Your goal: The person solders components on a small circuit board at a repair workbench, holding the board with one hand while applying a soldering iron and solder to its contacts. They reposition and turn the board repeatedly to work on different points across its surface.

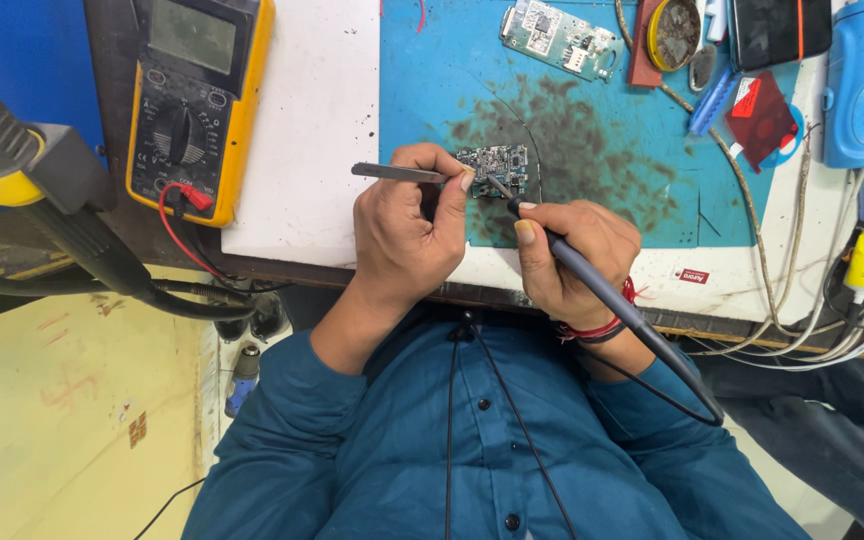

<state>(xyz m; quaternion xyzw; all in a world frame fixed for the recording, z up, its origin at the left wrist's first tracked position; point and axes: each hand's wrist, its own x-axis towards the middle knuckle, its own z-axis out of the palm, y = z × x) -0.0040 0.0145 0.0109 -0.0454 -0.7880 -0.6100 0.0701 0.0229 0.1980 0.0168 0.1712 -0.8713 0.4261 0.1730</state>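
A small dark circuit board point(495, 168) lies on a stained blue mat point(592, 150) near the desk's front edge. My left hand point(407, 228) grips metal tweezers point(392, 173) whose tips reach the board's left side. My right hand point(572, 250) holds a dark soldering iron point(602, 290) like a pen, its tip touching the board. The iron's cable runs down past my right wrist.
A yellow multimeter point(197, 100) with red and black leads sits at the left. A hot-air tool point(22, 170) hangs at far left. A second circuit board point(560, 35), a round tin point(674, 32), a red card point(760, 118), a blue device point(860, 80) and several cables crowd the right.
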